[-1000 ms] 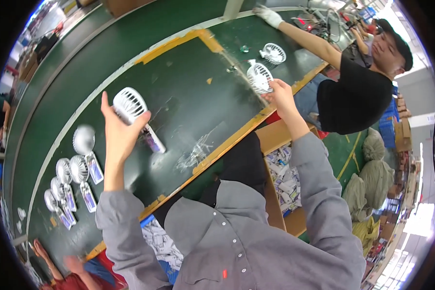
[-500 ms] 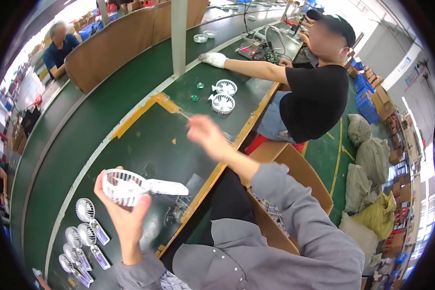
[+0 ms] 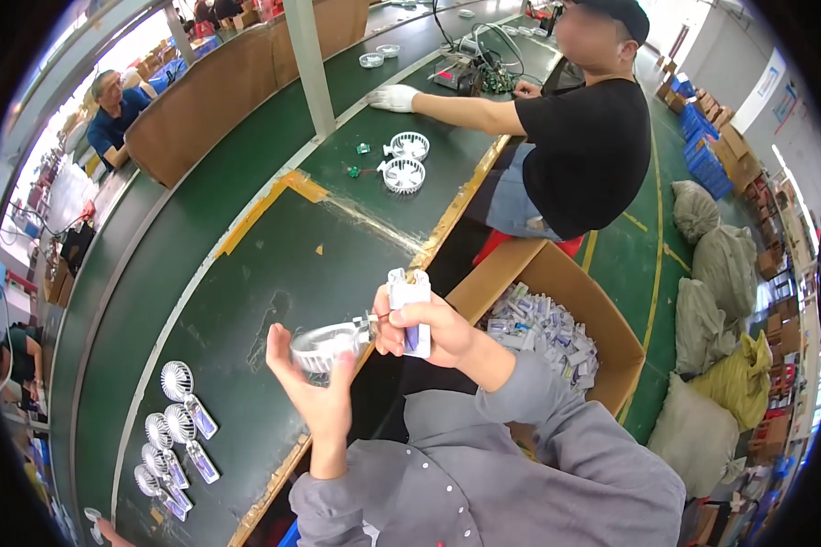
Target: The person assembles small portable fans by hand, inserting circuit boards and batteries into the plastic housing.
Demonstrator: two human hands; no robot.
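Observation:
My left hand (image 3: 317, 397) holds the round white grille head of a small hand-held fan (image 3: 327, 345) in its fingertips, palm turned up. Just to its right, my right hand (image 3: 421, 333) grips the fan's white and purple handle (image 3: 409, 305), which stands nearly upright. Both hands hover above the near yellow edge of the green workbench (image 3: 283, 264). My grey sleeves run in from the lower edge.
Several finished fans (image 3: 178, 424) lie in a row at the bench's lower left. Two white fan heads (image 3: 404, 162) sit near a co-worker in a black shirt (image 3: 584, 146), whose gloved hand (image 3: 394, 98) rests on the bench. An open cardboard box (image 3: 556, 333) of small packets stands at my right.
My right hand has come back from reaching across the bench and now grips the fan's handle. The left hand still holds the fan head, drawn closer to my body.

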